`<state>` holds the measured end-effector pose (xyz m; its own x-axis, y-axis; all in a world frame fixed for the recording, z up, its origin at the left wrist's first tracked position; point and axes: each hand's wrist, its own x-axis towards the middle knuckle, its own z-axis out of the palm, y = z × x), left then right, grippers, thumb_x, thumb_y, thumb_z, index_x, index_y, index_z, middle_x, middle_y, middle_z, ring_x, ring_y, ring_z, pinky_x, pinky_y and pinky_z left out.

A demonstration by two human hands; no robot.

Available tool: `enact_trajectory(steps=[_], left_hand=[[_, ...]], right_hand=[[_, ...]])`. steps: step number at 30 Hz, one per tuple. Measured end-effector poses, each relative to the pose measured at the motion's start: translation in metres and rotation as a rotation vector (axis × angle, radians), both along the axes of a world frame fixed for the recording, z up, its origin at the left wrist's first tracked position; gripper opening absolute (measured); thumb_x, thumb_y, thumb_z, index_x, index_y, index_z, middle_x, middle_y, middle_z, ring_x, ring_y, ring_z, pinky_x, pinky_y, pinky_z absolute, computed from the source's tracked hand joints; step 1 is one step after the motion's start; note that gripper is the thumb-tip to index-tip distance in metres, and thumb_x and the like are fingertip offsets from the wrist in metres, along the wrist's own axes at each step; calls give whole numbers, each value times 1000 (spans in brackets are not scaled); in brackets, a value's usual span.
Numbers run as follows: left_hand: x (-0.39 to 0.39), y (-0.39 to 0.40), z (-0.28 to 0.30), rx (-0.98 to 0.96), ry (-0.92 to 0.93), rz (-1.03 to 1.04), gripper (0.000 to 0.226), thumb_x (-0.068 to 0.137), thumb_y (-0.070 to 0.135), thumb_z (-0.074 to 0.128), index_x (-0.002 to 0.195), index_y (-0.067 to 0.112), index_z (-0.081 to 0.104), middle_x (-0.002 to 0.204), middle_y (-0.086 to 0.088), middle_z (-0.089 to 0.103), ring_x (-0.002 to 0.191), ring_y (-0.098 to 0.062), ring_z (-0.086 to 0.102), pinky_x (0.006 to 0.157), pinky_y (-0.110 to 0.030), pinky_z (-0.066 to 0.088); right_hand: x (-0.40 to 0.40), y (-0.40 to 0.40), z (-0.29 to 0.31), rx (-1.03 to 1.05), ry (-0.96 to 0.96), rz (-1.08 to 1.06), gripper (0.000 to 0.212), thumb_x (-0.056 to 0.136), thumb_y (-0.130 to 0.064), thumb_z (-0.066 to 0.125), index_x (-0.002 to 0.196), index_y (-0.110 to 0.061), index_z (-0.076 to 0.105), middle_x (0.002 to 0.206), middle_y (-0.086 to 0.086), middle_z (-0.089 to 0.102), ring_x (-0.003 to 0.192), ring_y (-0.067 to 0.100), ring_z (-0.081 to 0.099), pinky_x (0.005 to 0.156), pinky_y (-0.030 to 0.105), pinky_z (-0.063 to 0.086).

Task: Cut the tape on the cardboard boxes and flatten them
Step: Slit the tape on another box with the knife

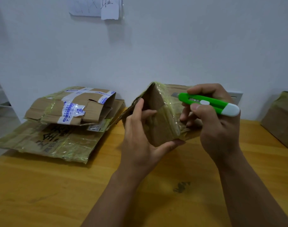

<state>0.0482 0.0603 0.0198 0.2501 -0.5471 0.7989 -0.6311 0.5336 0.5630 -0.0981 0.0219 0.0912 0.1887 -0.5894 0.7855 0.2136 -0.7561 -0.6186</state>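
Centre-right of the frame, above the wooden table [58,185]: cardboard box [161,118], held off the tabletop with one corner pointing up toward the wall. Left hand [140,136] grips it from the lower left, fingers curled over the near flap edge, thumb braced under the bottom corner. Right hand [217,115] sits just right of the box, fingers closed round a green utility knife [208,103]. Knife's long axis runs lower right to upper left; short blade tip points at the box's taped upper-right edge, close to it; contact cannot be told. Right hand is therefore the nearer to the tape to be cut.

Box appearance: brown, worn, wrapped in yellowish clear tape [171,104] that wrinkles along the edges; one face looks partly opened.

Left of the frame: flattened boxes [58,126] stacked on the table. Far right edge: another box [280,115], seemingly still assembled. Judgement: task partway done.
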Motion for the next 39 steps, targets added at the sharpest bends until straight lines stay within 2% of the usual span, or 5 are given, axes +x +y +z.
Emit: enact_trajectory(steps=[5, 9, 16, 22, 39], left_hand=[[-1, 0, 1, 14, 13, 37, 104, 65, 61, 75, 147, 24, 24, 127, 6, 57, 121, -1, 53, 98, -13, 42], [2, -1, 2, -51, -194, 235, 96, 80, 76, 51, 142, 3, 45, 121, -2, 62, 107, -19, 53, 90, -30, 47], [6, 1, 4, 6, -203, 306, 91, 71, 74, 59, 140, 16, 53, 99, 2, 45, 95, -16, 39, 77, -31, 43], [8, 3, 3, 31, -166, 168, 90, 75, 77, 55, 145, 20, 45, 117, -4, 45, 111, -21, 47, 87, -40, 53], [19, -6, -7, 21, -284, 5, 77, 82, 66, 58, 143, 23, 38, 130, 2, 34, 137, -11, 36, 108, -13, 34]], right_hand=[[3, -3, 1, 23, -18, 4, 18, 82, -20, 49, 98, -18, 59, 80, 22, 61, 61, 27, 64, 52, 30, 48], [5, -5, 1, 26, -10, 13, 19, 82, -20, 50, 98, -16, 60, 78, 20, 62, 62, 28, 64, 54, 31, 48], [8, -6, 2, 6, 33, 40, 21, 82, -19, 50, 98, -11, 60, 73, 16, 61, 61, 27, 64, 55, 27, 49], [6, -6, 7, -4, 121, 76, 19, 80, -20, 52, 93, -12, 62, 68, 14, 61, 57, 23, 58, 52, 27, 46], [-10, -12, 11, -144, 420, -122, 19, 76, -30, 52, 89, -27, 65, 69, 0, 66, 62, 30, 63, 51, 49, 50]])
